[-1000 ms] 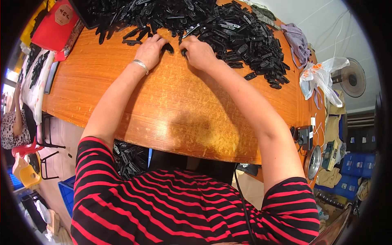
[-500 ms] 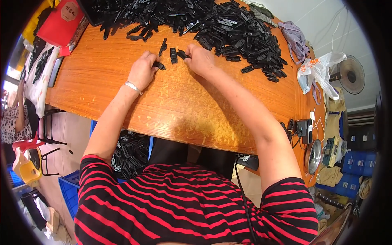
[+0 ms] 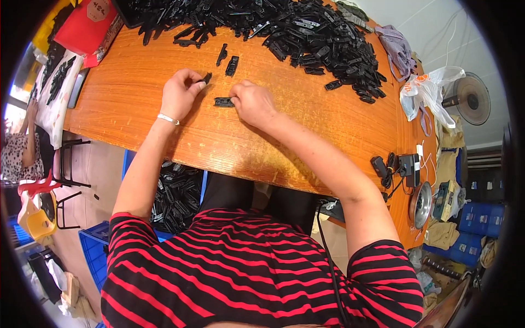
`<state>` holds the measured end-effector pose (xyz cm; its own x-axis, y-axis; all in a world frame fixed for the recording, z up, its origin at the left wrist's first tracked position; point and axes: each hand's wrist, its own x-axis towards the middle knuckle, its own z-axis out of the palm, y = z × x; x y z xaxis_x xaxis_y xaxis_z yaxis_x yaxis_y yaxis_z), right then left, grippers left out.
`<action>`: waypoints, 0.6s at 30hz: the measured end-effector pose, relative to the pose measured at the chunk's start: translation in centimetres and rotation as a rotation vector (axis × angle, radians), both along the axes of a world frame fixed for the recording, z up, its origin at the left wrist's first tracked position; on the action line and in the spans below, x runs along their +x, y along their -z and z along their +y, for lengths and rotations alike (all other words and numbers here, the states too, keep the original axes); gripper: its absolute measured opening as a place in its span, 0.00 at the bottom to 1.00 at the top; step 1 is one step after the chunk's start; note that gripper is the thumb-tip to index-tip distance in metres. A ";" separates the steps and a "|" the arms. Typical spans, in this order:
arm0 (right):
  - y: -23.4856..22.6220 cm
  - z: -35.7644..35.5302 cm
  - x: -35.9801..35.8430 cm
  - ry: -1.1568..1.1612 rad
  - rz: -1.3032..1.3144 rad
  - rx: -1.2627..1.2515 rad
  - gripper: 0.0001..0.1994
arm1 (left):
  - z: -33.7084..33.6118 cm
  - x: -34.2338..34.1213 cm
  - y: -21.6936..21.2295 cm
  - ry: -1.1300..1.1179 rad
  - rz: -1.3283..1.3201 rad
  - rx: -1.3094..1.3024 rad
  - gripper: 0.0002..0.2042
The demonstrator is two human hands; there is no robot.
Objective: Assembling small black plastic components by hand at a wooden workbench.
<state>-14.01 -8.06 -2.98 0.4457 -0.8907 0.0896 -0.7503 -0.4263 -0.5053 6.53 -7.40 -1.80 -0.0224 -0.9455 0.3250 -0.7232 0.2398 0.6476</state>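
My left hand (image 3: 182, 94) is closed on a small black plastic part (image 3: 206, 78), raised at the fingertips. To its right, my right hand (image 3: 252, 103) pinches the end of another black plastic part (image 3: 223, 101) that lies level just over or on the wooden table (image 3: 147, 109). Two loose black parts, one narrow (image 3: 221, 54) and one wider (image 3: 232, 65), rest on the wood beyond my hands. A large heap of similar black parts (image 3: 322, 46) spreads along the far side. What exactly the parts are does not show.
A blue crate (image 3: 95, 249) and a bin of black parts (image 3: 178, 197) stand below the table's near edge. On the right are a plastic bag (image 3: 429, 95), a fan (image 3: 470, 98), an adapter (image 3: 408, 169) and a metal bowl (image 3: 421, 205). A red box (image 3: 87, 27) sits far left; a person (image 3: 22, 153) is beyond.
My right hand has come nearer and slightly left with its part, now turned level. My left hand has shifted a little left, its part now tilted upward.
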 end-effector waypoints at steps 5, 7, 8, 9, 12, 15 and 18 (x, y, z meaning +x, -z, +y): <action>-1.1 0.5 1.0 0.009 -0.511 0.060 0.11 | 1.0 -0.8 0.4 0.212 1.371 0.410 0.06; -2.8 0.8 0.9 0.066 -0.670 0.398 0.12 | 1.5 -1.8 0.0 0.217 1.408 0.427 0.07; -3.5 1.0 0.8 0.127 -0.820 0.734 0.13 | 1.7 -2.1 -0.1 0.227 1.445 0.441 0.08; -3.1 0.7 0.4 0.126 -0.879 0.786 0.12 | 1.8 -2.2 0.1 0.224 1.405 0.458 0.09; -3.3 0.4 -0.7 0.213 -0.759 0.725 0.10 | 1.8 -2.2 0.3 0.191 1.170 0.469 0.11; -3.0 0.4 -1.3 0.240 -0.674 0.689 0.10 | 1.9 -2.2 -0.6 0.160 1.068 0.539 0.10; -3.0 0.5 -0.9 0.233 -0.584 0.669 0.10 | 1.5 -1.8 0.2 0.118 0.759 0.518 0.06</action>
<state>-14.86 -7.58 0.06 0.2942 -0.8996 -0.3228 -0.3283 0.2221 -0.9181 4.72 -5.88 -1.95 -0.0817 -0.9820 -0.1703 -0.0511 -0.1665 0.9847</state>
